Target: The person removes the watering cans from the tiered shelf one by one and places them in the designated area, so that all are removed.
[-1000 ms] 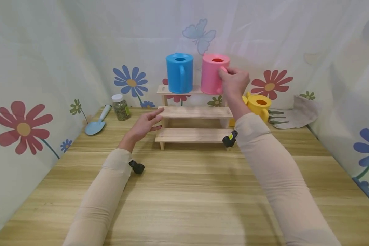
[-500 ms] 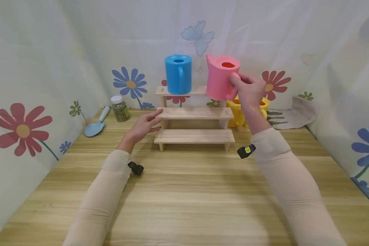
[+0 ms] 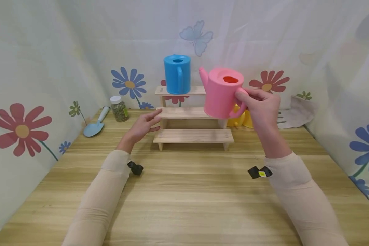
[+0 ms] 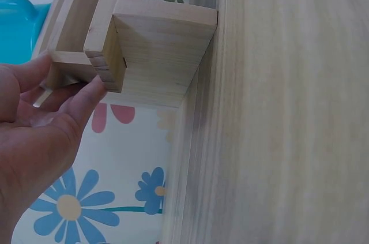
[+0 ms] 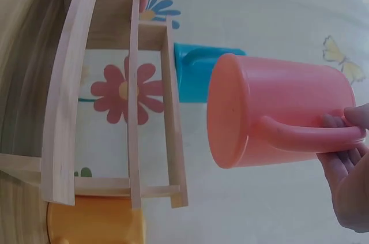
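My right hand point(image 3: 265, 107) grips the handle of a pink watering can point(image 3: 219, 95), thumb on top of it. The can hangs in the air in front of the wooden step stand's point(image 3: 193, 136) right side, its spout to the left. In the right wrist view, the pink watering can point(image 5: 277, 111) shows its flat base. My left hand point(image 3: 142, 125) touches the left end of the stand's middle step, its fingers fairly straight. The left wrist view has the left hand's point(image 4: 46, 131) fingertips against the board end. A blue watering can point(image 3: 177, 75) stands on the top step.
Yellow watering cans point(image 3: 237, 120) stand behind the stand's right end, partly hidden by the pink can and my hand. A grey glove point(image 3: 298, 114) lies at the back right. A white-lidded jar point(image 3: 120, 110) and a light-blue trowel point(image 3: 93, 129) are at the back left.
My right hand has lifted the pink watering can off the top step and brought it right, down and nearer, slightly tilted. The left hand stays at the stand's end.
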A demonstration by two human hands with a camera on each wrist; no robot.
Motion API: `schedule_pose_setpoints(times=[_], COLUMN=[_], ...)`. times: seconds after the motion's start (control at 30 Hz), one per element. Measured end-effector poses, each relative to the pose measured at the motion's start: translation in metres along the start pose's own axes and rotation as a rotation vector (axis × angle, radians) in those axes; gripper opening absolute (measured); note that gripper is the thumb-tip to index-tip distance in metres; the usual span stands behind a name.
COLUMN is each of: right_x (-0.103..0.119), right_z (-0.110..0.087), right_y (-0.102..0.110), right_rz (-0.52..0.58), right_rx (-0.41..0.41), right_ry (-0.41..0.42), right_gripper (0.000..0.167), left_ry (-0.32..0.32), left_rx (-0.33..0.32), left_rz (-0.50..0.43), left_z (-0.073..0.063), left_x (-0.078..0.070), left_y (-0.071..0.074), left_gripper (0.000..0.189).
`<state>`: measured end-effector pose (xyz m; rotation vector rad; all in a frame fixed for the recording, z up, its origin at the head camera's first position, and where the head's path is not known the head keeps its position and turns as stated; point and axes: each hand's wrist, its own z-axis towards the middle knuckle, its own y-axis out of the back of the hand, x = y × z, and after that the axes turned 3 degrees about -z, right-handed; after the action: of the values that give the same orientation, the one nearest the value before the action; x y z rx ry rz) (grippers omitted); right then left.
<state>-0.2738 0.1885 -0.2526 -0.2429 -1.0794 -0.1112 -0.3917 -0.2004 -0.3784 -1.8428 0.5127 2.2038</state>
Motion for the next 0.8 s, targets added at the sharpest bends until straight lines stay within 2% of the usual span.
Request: schedule_pose_setpoints(times=[0.17, 0.33, 0.5, 0.67, 0.8], right_x=[0.005, 0.009, 0.012, 0.016, 0.019], right_z=[-0.018, -0.025, -0.025, -0.019, -0.011], right_y=[0.004, 0.007, 0.013, 0.026, 0.040], right_rz=[-0.069, -0.123, -0.173, -0.145, -0.137], right_rx=[0.047, 0.076, 0.096, 0.138, 0.121], right_ry=[0.040, 0.070, 0.064, 0.045, 0.050], right_gripper=[0.032, 0.032, 0.032, 0.029, 0.027], left_ry=[0.005, -0.001, 0.004, 0.011, 0.011], left_rx=[0.013, 0.008, 0.009, -0.009, -0.013], left_rz=[0.015, 0.011, 0.022, 0.030, 0.041], left_z=[-0.001, 0.000, 0.000, 0.000, -0.001], left_x=[0.000, 0.001, 0.001, 0.000, -0.002], left_y=[0.000, 0.000, 0.000, -0.001, -0.001], left_gripper=[0.054, 0.054, 0.055, 0.053, 0.054])
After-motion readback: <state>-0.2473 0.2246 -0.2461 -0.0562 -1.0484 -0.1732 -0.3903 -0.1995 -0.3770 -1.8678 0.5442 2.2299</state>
